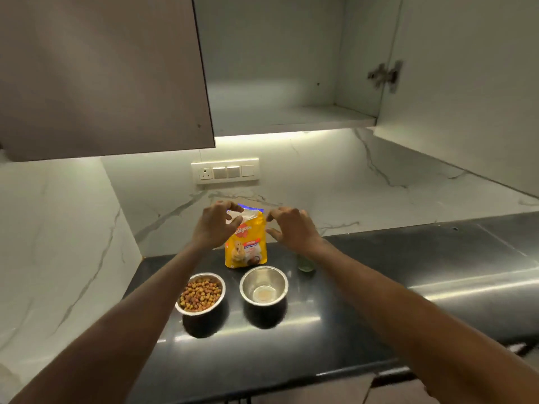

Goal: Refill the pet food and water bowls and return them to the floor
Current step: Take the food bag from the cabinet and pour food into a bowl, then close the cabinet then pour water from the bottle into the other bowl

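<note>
Both arms reached forward over the black desk [364,287]. The left hand [211,225] pinched the top of the upright yellow food bag [246,249]; the right hand [293,225] hovered beside it, fingers spread, perhaps touching. Two steel bowls stood in front: one bowl with kibble [200,293], one empty bowl [264,287].

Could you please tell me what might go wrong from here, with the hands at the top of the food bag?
1. The yellow dog-food bag stands upright, pinched only at its top by the left hand; it could tip and spill kibble.
2. The kibble-filled steel bowl is quite full, so carrying it may scatter pieces.
3. The small clear glass sits under the right forearm, close to the right hand, and could be knocked.
</note>
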The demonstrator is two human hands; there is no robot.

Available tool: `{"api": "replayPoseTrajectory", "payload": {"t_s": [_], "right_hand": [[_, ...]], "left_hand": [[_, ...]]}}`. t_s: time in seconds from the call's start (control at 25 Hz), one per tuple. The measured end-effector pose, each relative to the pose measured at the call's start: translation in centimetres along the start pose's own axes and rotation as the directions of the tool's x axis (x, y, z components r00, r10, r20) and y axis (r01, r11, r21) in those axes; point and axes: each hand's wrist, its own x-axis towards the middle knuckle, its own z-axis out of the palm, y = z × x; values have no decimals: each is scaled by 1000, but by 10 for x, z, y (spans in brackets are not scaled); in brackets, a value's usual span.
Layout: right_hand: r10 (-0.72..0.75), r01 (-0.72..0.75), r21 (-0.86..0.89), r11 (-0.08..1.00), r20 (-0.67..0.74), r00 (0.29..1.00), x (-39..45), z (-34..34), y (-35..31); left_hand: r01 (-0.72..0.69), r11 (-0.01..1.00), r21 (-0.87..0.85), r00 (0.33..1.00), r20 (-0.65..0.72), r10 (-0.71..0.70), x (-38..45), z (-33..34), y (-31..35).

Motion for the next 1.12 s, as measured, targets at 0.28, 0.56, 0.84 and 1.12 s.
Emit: {"api": "replayPoseTrajectory", "payload": {"t_s": [0.28, 0.56, 0.84, 1.12], "right_hand": [[-235, 287, 25, 957, -509, 828, -147, -214, -55], [-54, 148, -1, 989, -933, 357, -255, -385, -8], [525, -349, 426, 835, -427, 736, -268, -379, 69], [391, -141, 406, 903, -642, 660, -239, -335, 35]], "left_hand": [[-367, 930, 18, 904, -228, 361, -63, -138, 211], [-725, 564, 397, 509, -244, 826, -42, -210, 476], [-635, -13, 773, 338, 293, 894, -26, -185, 601], [-616, -68, 785, 193, 234, 953, -20, -210, 539]]}}
